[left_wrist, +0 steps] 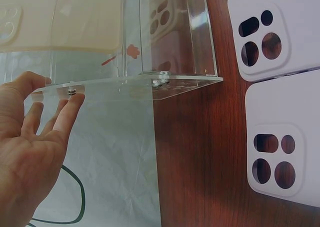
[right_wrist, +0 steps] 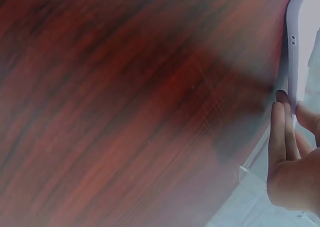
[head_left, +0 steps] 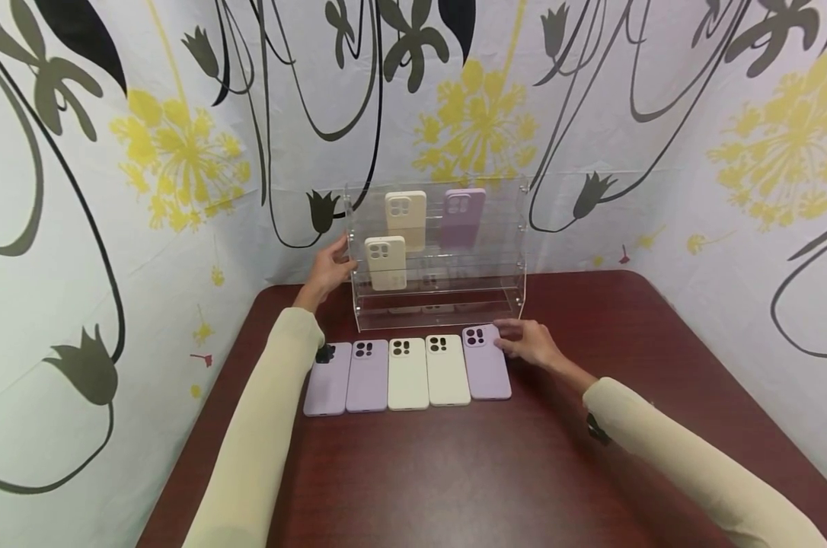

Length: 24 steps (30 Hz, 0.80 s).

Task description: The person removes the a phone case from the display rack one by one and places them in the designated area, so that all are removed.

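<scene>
At the table's far side stands a clear acrylic display rack [head_left: 482, 266]. My left hand [head_left: 330, 266] grips the rack's left side panel [left_wrist: 120, 84], thumb on one face and fingers on the other. My right hand [head_left: 531, 342] pinches a lilac phone case [head_left: 487, 365] near its camera end, at the right end of a row. The thumb lies on one face of it, the fingers on the other. Left of it in the row lie two cream cases [head_left: 407, 377] and two more lilac cases [head_left: 368, 380].
The rack holds a cream case [head_left: 406, 221] and a lilac case [head_left: 462, 217] on an upper tier, and another cream case [head_left: 386, 262] below. Behind the dark red wood table [head_left: 413, 472] hangs a flower-patterned cloth [head_left: 592, 137], close behind the rack.
</scene>
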### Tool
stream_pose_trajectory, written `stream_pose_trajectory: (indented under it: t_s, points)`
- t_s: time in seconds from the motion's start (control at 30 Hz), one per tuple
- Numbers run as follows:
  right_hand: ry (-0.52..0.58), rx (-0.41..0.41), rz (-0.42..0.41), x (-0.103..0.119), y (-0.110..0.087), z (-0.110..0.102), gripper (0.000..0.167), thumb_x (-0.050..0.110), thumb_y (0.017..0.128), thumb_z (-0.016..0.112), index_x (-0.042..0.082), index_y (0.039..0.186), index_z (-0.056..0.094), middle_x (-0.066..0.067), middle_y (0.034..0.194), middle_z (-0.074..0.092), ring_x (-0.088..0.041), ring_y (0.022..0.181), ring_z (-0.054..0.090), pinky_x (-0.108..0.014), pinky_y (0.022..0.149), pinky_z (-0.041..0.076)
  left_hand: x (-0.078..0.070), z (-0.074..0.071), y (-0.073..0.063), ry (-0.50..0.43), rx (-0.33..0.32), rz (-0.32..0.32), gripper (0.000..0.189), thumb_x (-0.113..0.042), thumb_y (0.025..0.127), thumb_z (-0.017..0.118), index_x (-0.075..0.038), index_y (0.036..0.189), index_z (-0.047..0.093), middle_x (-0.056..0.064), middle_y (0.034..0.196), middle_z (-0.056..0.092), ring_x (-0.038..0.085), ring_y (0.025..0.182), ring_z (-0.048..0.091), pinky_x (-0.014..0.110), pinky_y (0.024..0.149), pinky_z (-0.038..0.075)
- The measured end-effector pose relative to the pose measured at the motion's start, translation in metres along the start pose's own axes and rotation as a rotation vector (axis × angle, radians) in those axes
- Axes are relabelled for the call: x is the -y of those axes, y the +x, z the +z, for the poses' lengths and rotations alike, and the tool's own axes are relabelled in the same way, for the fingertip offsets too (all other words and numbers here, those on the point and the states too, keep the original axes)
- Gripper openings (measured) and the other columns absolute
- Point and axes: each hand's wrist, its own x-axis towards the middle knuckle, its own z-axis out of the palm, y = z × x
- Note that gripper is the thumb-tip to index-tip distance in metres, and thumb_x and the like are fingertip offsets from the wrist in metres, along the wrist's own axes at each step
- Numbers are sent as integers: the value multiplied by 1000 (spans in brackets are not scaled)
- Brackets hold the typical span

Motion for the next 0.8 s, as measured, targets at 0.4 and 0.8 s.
stream_pose_trajectory:
  t_s: [0.4,0.8]
  points:
    - [-75,-40,-4,-2,-4,3,47,20,90,83,2,132,70,-16,107,78,-18,72,76,-26,61,57,1,-1,1,31,2,11,77,7,97,59,-22,164,32,13,164,37,38,140,50,52,102,53]
    - [-130,-87,-66,1,-6,1,48,18,81,91,2,123,75,-10,98,80,-25,88,78,-33,71,59,2,-1,0,55,-17,12,76,5,97,61,-22,163,34,10,164,39,36,139,53,51,101,54]
